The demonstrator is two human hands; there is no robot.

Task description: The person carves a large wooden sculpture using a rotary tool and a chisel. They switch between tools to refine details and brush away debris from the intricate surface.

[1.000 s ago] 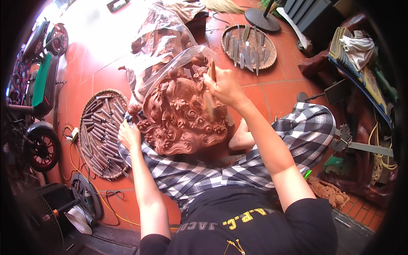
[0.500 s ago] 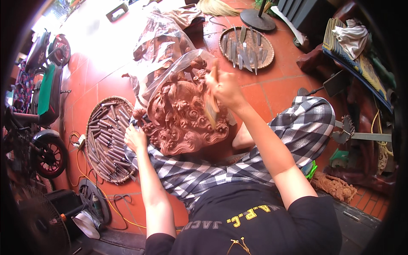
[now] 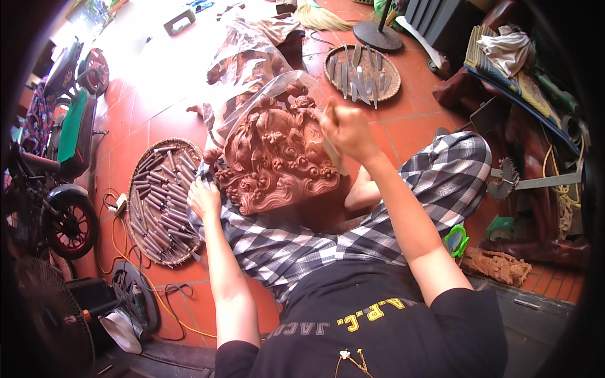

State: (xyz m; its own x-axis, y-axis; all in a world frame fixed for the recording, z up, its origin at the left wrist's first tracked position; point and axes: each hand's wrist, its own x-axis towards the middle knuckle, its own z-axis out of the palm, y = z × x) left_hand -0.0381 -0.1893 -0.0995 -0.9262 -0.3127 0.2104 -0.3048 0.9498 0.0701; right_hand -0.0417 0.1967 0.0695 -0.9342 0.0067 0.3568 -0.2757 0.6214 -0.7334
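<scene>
A reddish-brown wood carving (image 3: 277,157), densely cut with curls, swirls and round knobs, stands tilted in front of my crossed legs. At its right side my right hand (image 3: 350,132) is closed around a brush (image 3: 330,151) with pale bristles, partly blurred and partly hidden by the fingers. The bristles are against or very near the carving's right edge. My left hand (image 3: 205,199) lies by the carving's lower left corner, over my knee, fingers loosely extended and holding no visible tool. Clear plastic sheeting (image 3: 242,104) drapes the back of the carving.
A round woven tray (image 3: 135,214) full of handled carving tools lies at left. Another woven tray (image 3: 394,94) holds flat blades, far right. A motorbike (image 3: 69,214) stands left, near a fan (image 3: 50,309) and cables. A round stand base (image 3: 378,36) is beyond.
My right hand and the brush have shifted slightly right and down along the carving's right side. My left hand stays by the lower left corner. The whole view has shifted slightly.
</scene>
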